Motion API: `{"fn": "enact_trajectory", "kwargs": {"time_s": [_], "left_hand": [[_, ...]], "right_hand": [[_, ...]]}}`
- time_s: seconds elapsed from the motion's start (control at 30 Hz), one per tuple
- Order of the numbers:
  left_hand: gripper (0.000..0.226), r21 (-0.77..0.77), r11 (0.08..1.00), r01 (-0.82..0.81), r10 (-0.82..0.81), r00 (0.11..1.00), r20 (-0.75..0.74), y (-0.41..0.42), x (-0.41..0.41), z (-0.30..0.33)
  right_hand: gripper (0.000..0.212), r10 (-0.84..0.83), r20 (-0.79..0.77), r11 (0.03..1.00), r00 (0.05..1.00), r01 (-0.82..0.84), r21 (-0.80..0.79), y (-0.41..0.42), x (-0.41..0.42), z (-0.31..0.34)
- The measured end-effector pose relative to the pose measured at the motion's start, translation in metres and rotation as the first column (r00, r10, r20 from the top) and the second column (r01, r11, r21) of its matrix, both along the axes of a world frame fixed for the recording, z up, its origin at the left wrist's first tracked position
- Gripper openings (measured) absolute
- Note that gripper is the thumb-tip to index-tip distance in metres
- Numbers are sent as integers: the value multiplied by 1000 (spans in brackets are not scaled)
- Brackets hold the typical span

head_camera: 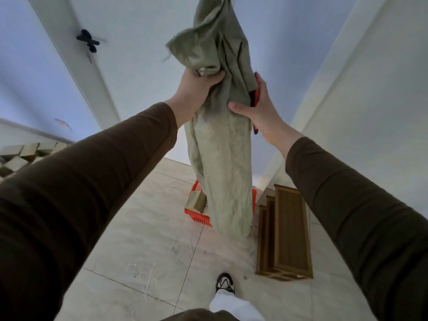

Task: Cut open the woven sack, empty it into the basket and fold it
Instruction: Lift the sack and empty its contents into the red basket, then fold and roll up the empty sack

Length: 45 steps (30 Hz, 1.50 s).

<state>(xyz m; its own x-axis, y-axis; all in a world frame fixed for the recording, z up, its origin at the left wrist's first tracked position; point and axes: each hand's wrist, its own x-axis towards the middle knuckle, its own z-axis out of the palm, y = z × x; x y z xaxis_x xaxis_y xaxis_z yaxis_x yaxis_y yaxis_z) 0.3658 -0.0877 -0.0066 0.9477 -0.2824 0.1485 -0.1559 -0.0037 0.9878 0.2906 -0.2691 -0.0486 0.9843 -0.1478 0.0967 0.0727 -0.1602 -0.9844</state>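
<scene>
A pale green woven sack (222,163) hangs upright in front of me, its lower end down in a red plastic basket (196,216) on the floor. My left hand (196,89) grips a bunched part of the sack high up. My right hand (257,112) pinches the sack's right side and also holds a red-handled tool (256,93) against it; I cannot tell what tool. A brownish block (196,201) lies in the basket at the left. The upper part of the sack is crumpled and flops over.
A stack of wooden frames (287,232) leans on the floor right of the basket. More brownish blocks (20,156) are piled at the far left. White walls rise close on both sides. My shoe (224,283) stands on the tiled floor.
</scene>
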Motion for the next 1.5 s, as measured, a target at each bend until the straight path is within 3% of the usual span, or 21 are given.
{"fn": "enact_trajectory", "kwargs": {"time_s": [0.07,0.2,0.33,0.4,0.47,0.53,0.57,0.63,0.67,0.77,0.87,0.93,0.97,1.03,1.1,1.17,1.23,1.3,1.4,1.5], "left_hand": [[36,-30,998,49,-52,992,-112,12,-8,5],[38,-124,990,62,-105,918,-382,41,-24,4],[64,-10,996,-88,72,870,-488,73,-31,-15],[93,117,962,-247,273,887,-373,92,-36,-26],[114,331,894,-303,341,938,-62,114,-39,-36],[100,476,856,-202,166,979,115,131,-49,-39],[79,465,883,-67,36,997,75,139,-53,-40],[35,319,928,191,-142,975,-170,152,-66,-42],[31,237,935,264,-198,942,-269,158,-73,-41],[71,150,869,472,-371,821,-435,175,-85,-45],[52,207,798,566,-419,768,-485,180,-94,-51],[39,228,830,509,-352,795,-494,182,-94,-59],[36,234,864,446,-294,824,-485,184,-92,-65],[36,268,923,276,-130,879,-458,184,-94,-75],[41,296,944,145,0,897,-441,186,-95,-83],[47,286,958,34,102,889,-446,179,-103,-88],[57,244,970,-10,126,876,-466,167,-114,-88],[65,195,979,-51,141,867,-478,155,-127,-88],[59,23,984,-178,161,819,-551,138,-148,-95],[62,-209,943,-258,51,734,-678,129,-171,-103]], "right_hand": [[107,6,5,996,1000,-6,87,13,-4,0],[64,70,-93,955,993,-39,295,51,-18,3],[39,50,-166,905,985,25,424,98,-36,-7],[39,17,-183,897,983,66,438,116,-45,-10],[40,0,-196,903,981,84,422,130,-51,-12],[41,9,-213,914,977,78,398,142,-56,-13],[43,20,-227,918,974,72,390,147,-58,-14],[47,38,-248,925,968,60,376,157,-61,-14],[48,36,-250,930,967,59,363,160,-62,-15],[46,17,-233,959,972,50,278,170,-63,-18],[46,42,-248,982,968,6,189,173,-67,-23],[44,77,-265,993,961,-49,110,168,-72,-26],[44,43,-252,999,967,-50,-21,164,-75,-29],[37,-104,-140,925,985,44,-377,146,-80,-37],[28,-212,-60,879,976,163,-448,139,-90,-43],[37,-138,-201,944,970,67,-322,135,-100,-48],[52,-5,-446,984,895,-74,-159,141,-113,-51],[59,99,-564,995,820,-99,32,149,-121,-57],[52,232,-584,939,778,-22,343,157,-127,-66],[49,338,-523,781,783,78,620,165,-134,-74]]}}
